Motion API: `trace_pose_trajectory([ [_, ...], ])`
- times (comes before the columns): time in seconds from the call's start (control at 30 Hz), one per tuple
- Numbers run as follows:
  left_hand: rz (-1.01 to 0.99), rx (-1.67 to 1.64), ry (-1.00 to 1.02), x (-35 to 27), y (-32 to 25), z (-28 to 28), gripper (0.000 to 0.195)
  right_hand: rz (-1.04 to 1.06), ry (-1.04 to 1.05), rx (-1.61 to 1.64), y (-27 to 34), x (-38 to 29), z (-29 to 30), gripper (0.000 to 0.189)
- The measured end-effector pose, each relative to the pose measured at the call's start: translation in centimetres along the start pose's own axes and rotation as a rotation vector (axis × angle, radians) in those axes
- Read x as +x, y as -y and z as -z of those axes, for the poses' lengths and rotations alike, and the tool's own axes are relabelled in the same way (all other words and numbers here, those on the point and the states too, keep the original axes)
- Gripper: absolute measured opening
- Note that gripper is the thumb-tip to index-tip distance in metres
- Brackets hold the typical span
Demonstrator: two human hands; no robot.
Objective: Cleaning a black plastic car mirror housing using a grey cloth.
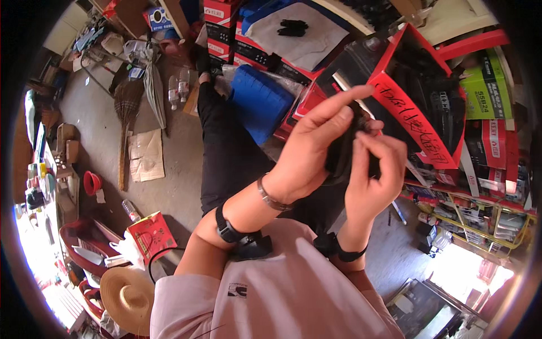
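Note:
My left hand [311, 146] grips a black, flexible-looking item [336, 159], with the index finger stretched out past it. Much of the item is hidden behind my fingers, so its exact kind is unclear. My right hand [379, 169] pinches the item's upper end between thumb and fingers, close to my left fingertips. Just beyond my hands stands an open red and black cardboard box [417, 116] bearing handwriting, with black items [440, 106] inside. Farther off, a small black bundle [293, 27] lies on a white sheet [271, 40].
A blue plastic case [260, 99] sits beyond my knees, near stacked red and black boxes [220, 36]. At right are a green box [487, 87] and a yellow wire rack [482, 235]. A broom [127, 106], flattened cardboard [146, 154] and straw hat [129, 298] lie leftward.

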State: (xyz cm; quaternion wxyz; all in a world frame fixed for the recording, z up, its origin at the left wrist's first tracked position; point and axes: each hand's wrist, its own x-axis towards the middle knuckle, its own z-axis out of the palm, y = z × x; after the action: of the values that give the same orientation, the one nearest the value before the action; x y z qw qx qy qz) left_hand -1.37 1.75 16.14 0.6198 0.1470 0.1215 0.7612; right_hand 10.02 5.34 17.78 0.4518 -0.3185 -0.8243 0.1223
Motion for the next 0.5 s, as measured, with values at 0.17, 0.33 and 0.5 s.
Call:
trace_pose_trajectory([
  [0.17, -0.011, -0.072, 0.013, 0.2, -1.1, 0.5, 0.049, 0.001, 0.114, 0.114, 1.3, -1.1, 1.7, 0.018],
  [0.33, 0.014, -0.260, 0.076, 0.2, -0.6, 0.5, 0.057, -0.037, 0.213, 0.231, 1.3, -1.1, 3.7, 0.016],
  [0.5, 0.064, -0.275, 0.118, 0.0, -0.3, -0.1, 0.060, -0.030, 0.105, 0.212, 2.2, -1.4, 4.1, 0.021],
])
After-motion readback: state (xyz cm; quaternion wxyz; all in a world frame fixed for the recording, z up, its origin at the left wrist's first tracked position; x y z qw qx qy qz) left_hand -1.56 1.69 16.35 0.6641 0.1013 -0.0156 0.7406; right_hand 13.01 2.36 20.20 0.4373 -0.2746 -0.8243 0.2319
